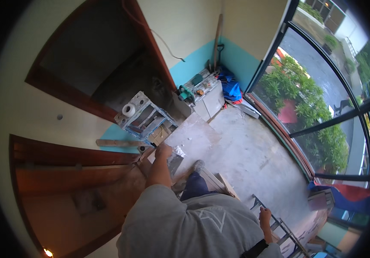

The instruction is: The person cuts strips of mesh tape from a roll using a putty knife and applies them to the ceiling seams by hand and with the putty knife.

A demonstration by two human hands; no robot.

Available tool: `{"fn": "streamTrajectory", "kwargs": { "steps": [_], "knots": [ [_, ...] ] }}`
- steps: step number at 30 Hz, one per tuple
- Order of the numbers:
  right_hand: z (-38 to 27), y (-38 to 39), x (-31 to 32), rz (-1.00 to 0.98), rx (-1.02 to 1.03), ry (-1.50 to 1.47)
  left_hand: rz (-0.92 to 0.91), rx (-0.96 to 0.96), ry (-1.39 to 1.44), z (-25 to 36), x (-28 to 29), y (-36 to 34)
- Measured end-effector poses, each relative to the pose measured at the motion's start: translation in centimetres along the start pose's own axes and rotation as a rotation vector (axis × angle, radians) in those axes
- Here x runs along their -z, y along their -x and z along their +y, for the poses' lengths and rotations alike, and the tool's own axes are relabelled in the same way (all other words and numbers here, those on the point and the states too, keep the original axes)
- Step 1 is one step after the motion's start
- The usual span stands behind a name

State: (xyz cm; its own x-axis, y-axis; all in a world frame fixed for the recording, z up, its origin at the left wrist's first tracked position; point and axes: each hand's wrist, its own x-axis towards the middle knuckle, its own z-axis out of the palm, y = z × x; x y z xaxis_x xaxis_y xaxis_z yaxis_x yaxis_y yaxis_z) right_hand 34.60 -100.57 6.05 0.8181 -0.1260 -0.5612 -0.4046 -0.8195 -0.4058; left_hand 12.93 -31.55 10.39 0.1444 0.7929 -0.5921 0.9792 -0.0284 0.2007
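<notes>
My left hand (pixel 163 151) reaches forward with fingers curled over something I cannot make out, beside a dark grey panel (pixel 174 165) with a shiny patch at its top. My right hand (pixel 265 217) is closed low at my right side, near a metal ladder-like frame (pixel 283 232); whether it holds anything is hidden. A paint-splattered step stool (pixel 144 105) stands just beyond my left hand, bearing a white roll (pixel 128 110), with a cardboard piece (pixel 158 134) lower down. Pale boards (pixel 211 181) lie beside my foot.
Ahead, a splattered cabinet (pixel 208 101) bears green tools (pixel 186 93), beside blue sheeting (pixel 230 86) and upright poles in the corner. Two brown-framed openings line the left wall. A large window (pixel 312 86) spans the right, with draped red-and-blue fabric (pixel 353 195) at its near end.
</notes>
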Motion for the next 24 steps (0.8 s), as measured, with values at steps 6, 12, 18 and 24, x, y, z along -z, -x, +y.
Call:
{"fn": "streamTrajectory", "kwargs": {
  "steps": [6, 12, 18, 24],
  "knots": [
    [-9.5, -0.6, -4.9, -0.238, 0.212, 0.197, 0.21, 0.236, 0.054, -10.1, 5.6, -9.4],
    [-14.1, -0.7, -8.2, -0.323, 0.137, 0.275, 0.276, 0.256, 0.06, -10.8, 10.0, -17.8],
    [-15.7, 0.5, -9.9, -0.381, 0.038, 0.382, 0.369, 0.21, 0.055, -11.7, 12.8, -25.8],
    [-16.6, 1.6, -8.6, -0.332, -0.194, 0.334, 0.403, 0.173, -0.001, -14.4, 13.3, -33.1]
  ]
}}
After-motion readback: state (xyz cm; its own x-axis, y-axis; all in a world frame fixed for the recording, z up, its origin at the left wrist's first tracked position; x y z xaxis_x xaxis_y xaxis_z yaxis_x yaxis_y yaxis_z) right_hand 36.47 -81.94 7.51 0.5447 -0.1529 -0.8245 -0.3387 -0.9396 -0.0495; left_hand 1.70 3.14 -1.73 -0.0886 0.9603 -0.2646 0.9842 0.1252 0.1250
